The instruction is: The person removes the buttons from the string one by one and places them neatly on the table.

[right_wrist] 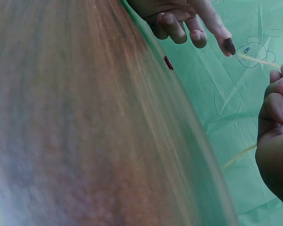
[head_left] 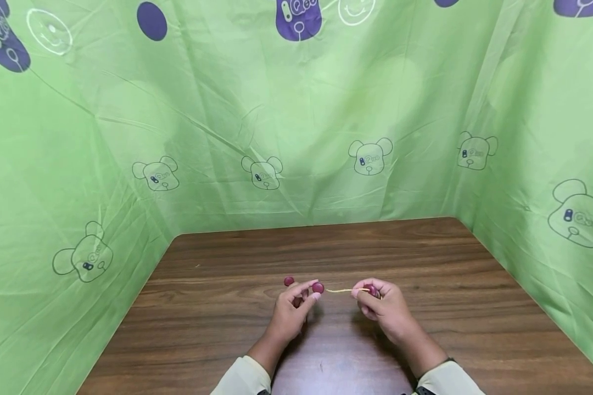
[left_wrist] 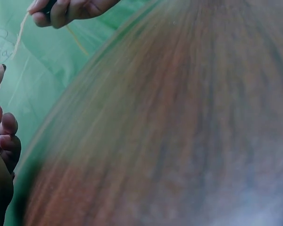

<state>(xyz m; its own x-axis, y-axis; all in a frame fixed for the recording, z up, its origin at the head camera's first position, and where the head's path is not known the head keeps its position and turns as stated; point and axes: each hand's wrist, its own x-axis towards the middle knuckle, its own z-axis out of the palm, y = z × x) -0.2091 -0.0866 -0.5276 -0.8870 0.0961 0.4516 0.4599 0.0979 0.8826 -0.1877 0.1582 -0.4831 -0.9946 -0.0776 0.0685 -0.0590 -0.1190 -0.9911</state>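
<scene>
My left hand pinches a round dark red button between thumb and fingertip, its face toward the head camera. A thin yellow string runs from beside this button to my right hand, whose thumb and fingers pinch it. Against the right fingers sits another dark red piece, partly covered by them. In the right wrist view, the string's end is close to the left hand's button, and a length of string hangs below the right hand.
Another dark red button lies on the brown wooden table, just beyond the left fingers. Green printed cloth stands around the table's back and sides.
</scene>
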